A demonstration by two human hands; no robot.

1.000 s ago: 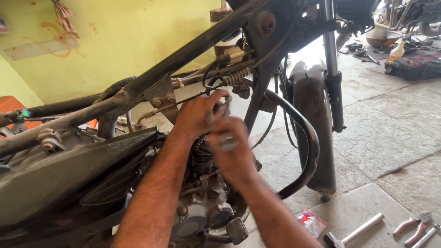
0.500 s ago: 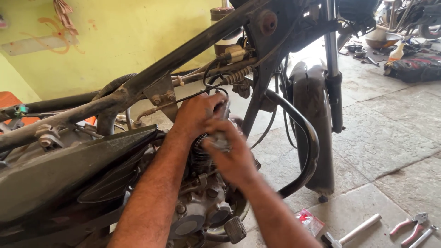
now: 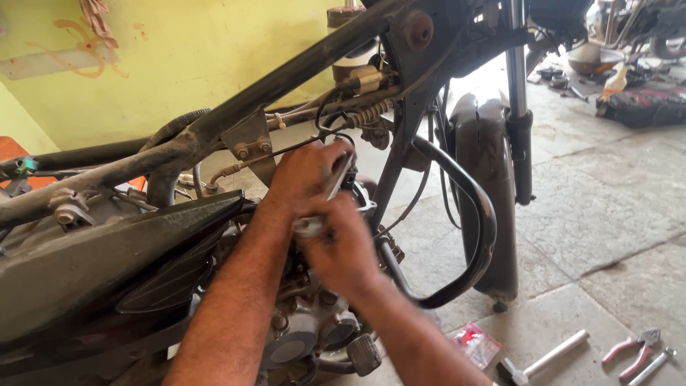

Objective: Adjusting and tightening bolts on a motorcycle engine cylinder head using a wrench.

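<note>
Clearly both hands, left (image 3: 304, 175) and right (image 3: 339, 246), are clamped on a wrench (image 3: 325, 204) at the engine (image 3: 300, 336); blurred motion suggests it could slip off, barking knuckles against the frame (image 3: 286, 86).

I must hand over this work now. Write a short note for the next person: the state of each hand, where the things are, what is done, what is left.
Left hand: on the engine top under the frame tube, touching a metal wrench.
Right hand: gripping the wrench's lower end.
Engine: in the frame, fuel tank absent.
Floor: hammer, red-handled pliers, small red packet, lower right.
Done: frame stripped bare on top.
Left: wrench on its fastener; whether loose or tight cannot be told.
</note>
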